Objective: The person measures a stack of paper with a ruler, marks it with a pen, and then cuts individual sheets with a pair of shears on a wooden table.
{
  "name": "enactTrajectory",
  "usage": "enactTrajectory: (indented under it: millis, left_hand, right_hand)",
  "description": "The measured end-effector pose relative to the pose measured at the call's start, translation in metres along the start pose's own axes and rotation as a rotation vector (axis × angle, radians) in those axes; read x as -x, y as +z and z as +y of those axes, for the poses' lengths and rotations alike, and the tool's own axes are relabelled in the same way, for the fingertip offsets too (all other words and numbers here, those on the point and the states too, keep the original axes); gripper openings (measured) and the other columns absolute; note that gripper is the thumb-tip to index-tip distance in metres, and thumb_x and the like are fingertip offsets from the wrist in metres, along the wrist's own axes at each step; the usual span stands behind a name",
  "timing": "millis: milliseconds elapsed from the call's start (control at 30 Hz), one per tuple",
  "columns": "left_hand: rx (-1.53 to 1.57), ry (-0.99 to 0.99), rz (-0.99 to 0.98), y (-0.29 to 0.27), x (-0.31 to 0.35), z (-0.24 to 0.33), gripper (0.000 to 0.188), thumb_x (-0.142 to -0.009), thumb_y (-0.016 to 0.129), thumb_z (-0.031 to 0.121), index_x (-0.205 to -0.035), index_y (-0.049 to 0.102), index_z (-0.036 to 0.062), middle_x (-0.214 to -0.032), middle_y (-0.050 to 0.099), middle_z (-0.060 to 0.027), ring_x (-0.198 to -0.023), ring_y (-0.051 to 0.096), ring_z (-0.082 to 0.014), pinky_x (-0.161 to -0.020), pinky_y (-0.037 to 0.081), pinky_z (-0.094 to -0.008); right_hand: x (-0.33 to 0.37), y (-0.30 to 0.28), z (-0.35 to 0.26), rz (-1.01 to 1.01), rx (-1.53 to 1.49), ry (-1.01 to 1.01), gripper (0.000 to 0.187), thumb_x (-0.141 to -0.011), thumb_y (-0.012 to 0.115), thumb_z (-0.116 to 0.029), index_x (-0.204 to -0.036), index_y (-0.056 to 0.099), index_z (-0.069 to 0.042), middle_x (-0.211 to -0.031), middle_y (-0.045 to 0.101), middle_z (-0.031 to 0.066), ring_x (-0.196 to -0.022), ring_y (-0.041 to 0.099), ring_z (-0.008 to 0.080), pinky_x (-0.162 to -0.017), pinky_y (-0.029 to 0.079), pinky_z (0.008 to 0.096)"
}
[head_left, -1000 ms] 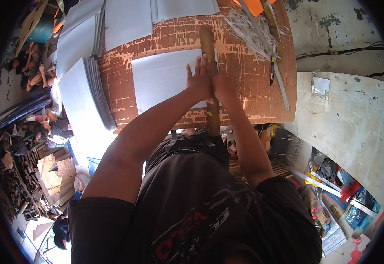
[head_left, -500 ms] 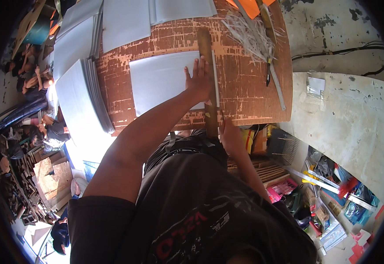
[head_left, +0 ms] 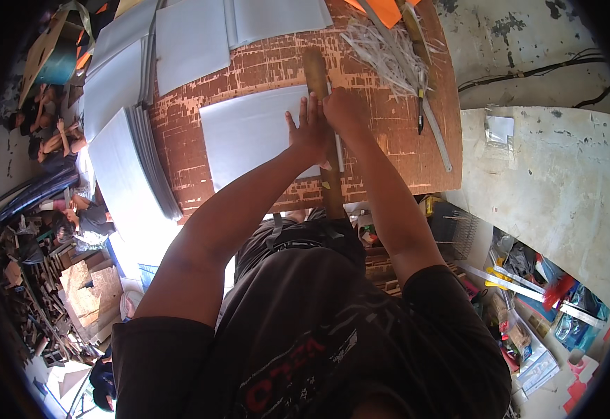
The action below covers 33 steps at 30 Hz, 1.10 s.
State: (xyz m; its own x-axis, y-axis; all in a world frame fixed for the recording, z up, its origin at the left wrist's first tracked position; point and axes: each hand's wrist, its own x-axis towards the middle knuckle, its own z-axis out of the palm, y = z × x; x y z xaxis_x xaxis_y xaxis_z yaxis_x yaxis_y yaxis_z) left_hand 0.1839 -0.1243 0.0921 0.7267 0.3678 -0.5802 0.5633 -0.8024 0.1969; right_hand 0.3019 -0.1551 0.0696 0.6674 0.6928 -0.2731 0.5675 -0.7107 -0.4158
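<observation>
A pale grey-white sheet (head_left: pixel 242 140) lies on a worn, scored brown tabletop (head_left: pixel 186 133). Across its right side runs a long brown straight bar (head_left: pixel 314 70), its near end overhanging the table edge by my waist. My left hand (head_left: pixel 310 137) presses on the sheet and bar with fingers spread. Closed in a fist, my right hand (head_left: pixel 345 114) is against the bar's right side, near its far half. What it grips is hidden now; a thin blade-like tool showed there earlier. A narrow white strip (head_left: pixel 339 153) of the sheet shows along the bar's right side.
Stacked pale sheets (head_left: pixel 120 160) stand at the table's left, with more sheets (head_left: pixel 193 42) along the far side. Shredded strips (head_left: pixel 381 56), a black pen (head_left: pixel 421 115) and a metal ruler (head_left: pixel 439 136) lie at the right. Other people (head_left: pixel 85 220) sit at far left.
My right hand has moved from the table's near edge up along the bar to its far half. My left hand stays on the bar and sheet. The view has shifted slightly.
</observation>
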Motion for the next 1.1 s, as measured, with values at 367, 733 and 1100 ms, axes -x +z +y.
enactTrajectory:
  millis: [367,733,1100]
  left_hand:
    - [-0.086,0.006,-0.023,0.001,-0.006,0.001,0.149,-0.060,0.094,0.050,-0.160,-0.004,-0.0003,-0.164,-0.019,-0.0291,-0.153,-0.015,-0.0453,-0.117,0.015,-0.0716]
    - [-0.044,-0.033,-0.011,0.001,-0.003,0.001,0.152,-0.057,0.096,0.048,-0.159,-0.006,-0.0032,-0.166,-0.016,-0.0246,-0.156,-0.008,-0.0406,-0.120,0.014,-0.0684]
    - [-0.035,0.002,-0.011,-0.003,0.002,0.001,0.152,-0.057,0.095,0.049,-0.159,-0.006,-0.0042,-0.166,-0.016,-0.0257,-0.155,-0.010,-0.0424,-0.119,0.013,-0.0695]
  right_hand:
    - [-0.001,0.011,0.004,-0.088,-0.061,-0.012,0.040,-0.099,0.052,-0.032,-0.112,0.064,0.004,-0.108,0.069,0.0301,-0.103,0.068,0.0452,-0.087,0.055,0.0520]
    - [0.063,0.015,0.042,-0.142,-0.096,-0.035,0.035,-0.096,0.050,-0.024,-0.107,0.065,0.005,-0.100,0.068,0.0324,-0.098,0.067,0.0479,-0.087,0.053,0.0546]
    - [-0.005,0.000,0.003,0.011,0.019,-0.030,0.038,-0.095,0.050,-0.028,-0.100,0.069,0.004,-0.096,0.071,0.0286,-0.092,0.069,0.0449,-0.083,0.055,0.0530]
